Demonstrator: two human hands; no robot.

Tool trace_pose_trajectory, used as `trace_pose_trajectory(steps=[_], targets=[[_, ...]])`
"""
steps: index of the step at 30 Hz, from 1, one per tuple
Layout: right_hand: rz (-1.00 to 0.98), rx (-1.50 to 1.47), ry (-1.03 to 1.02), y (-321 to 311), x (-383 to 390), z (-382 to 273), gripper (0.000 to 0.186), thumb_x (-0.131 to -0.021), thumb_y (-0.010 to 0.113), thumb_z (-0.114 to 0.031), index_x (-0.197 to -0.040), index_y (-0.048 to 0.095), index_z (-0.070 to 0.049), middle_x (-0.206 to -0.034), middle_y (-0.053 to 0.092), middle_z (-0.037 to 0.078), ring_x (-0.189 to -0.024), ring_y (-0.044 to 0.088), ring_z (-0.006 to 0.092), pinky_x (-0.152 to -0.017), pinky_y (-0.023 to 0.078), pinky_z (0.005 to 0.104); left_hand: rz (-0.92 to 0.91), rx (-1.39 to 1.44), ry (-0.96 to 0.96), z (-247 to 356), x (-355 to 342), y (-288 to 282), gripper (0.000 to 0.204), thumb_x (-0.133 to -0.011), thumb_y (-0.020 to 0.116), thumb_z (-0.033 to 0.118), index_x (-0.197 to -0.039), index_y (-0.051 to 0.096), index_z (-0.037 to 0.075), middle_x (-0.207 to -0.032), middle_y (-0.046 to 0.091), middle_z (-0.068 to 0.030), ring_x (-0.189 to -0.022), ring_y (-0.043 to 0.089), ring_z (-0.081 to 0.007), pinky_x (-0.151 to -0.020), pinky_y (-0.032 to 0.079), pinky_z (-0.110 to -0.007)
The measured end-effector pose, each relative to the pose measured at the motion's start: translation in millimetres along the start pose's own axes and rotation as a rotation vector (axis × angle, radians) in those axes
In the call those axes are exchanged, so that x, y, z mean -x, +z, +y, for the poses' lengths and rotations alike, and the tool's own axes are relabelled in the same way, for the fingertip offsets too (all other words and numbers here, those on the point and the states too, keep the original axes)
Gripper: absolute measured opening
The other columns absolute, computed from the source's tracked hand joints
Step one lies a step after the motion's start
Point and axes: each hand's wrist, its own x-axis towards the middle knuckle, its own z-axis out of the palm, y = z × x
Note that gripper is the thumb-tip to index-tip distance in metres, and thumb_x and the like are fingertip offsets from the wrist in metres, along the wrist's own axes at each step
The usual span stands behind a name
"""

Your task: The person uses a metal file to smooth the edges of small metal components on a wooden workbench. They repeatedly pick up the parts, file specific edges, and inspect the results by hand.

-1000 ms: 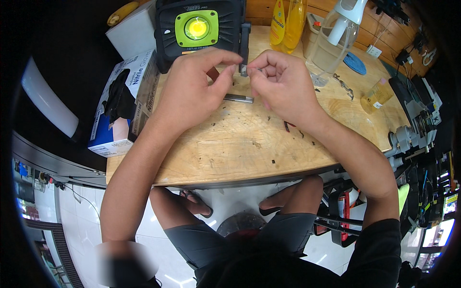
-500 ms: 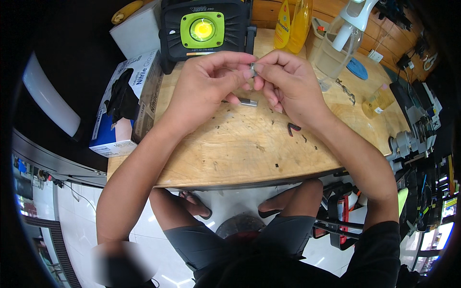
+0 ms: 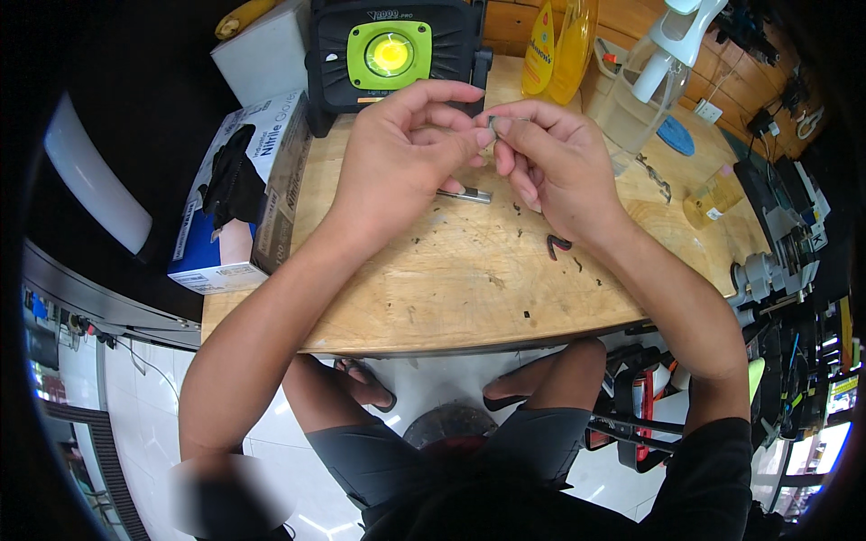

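My right hand pinches a small, thin greyish piece between thumb and index finger, above the far middle of the wooden table. Its exact kind is too small to make out. Close on its left, my left hand has its thumb tip against or very near the piece, while the index finger is lifted apart from the thumb. Below the hands a slim silvery metal tool lies on the wood, its left end hidden by my left fingers. A dark red and black curved strip rests nearer my right wrist.
A lit work lamp stands behind my hands. At left is a glove box. Behind on the right stand a yellow liquid bottle, a spray bottle and a small amber container. Dark scraps dot the wooden table.
Both hands have shifted slightly right in the view. My left index finger has lifted away from the small piece, and the right hand keeps its pinch.
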Motion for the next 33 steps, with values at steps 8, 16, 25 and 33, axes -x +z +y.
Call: trace_pose_trajectory(steps=[8, 16, 25, 33], targets=[[0.029, 0.037, 0.007, 2.7, 2.3, -1.2, 0.020, -0.102, 0.065, -0.012, -0.112, 0.071, 0.004, -0.075, 0.066, 0.003, -0.051, 0.052, 0.0052, -0.045, 0.038, 0.0218, -0.002, 0.067, 0.035, -0.2, 0.8, 3.9, 0.035, -0.096, 0.074, 0.006, -0.129, 0.065, 0.001, -0.101, 0.070, -0.0045, -0.084, 0.071, -0.0087, -0.061, 0.058, -0.023], [0.050, 0.022, 0.017, 2.5, 4.7, -2.4, 0.019, -0.101, 0.068, -0.014, -0.112, 0.073, 0.000, -0.073, 0.061, -0.002, -0.054, 0.047, 0.0030, -0.047, 0.033, 0.0211, -0.042, 0.041, 0.064, -3.3, 0.9, 5.4, 0.037, -0.098, 0.072, 0.006, -0.134, 0.063, 0.003, -0.107, 0.071, -0.0056, -0.087, 0.072, -0.0095, -0.060, 0.057, -0.021], [-0.033, -0.025, 0.015, 2.7, 2.4, -0.7, 0.021, -0.105, 0.064, -0.015, -0.115, 0.071, 0.002, -0.081, 0.066, 0.003, -0.057, 0.056, 0.0068, -0.048, 0.042, 0.0217, -0.030, 0.010, 0.067, -2.6, 0.7, 2.1, 0.037, -0.101, 0.070, 0.010, -0.136, 0.062, 0.003, -0.107, 0.072, -0.0055, -0.089, 0.072, -0.0102, -0.061, 0.057, -0.021], [-0.068, 0.023, 0.005, -0.8, -2.4, 3.6, 0.026, -0.107, 0.059, -0.012, -0.125, 0.062, 0.007, -0.093, 0.073, 0.011, -0.064, 0.067, 0.0120, -0.053, 0.052, 0.0231, 0.165, -0.506, 0.435, -6.8, 0.4, -0.5, 0.021, -0.096, 0.073, 0.008, -0.116, 0.078, 0.004, -0.100, 0.075, -0.0063, -0.084, 0.072, -0.0125, -0.065, 0.058, -0.028]])
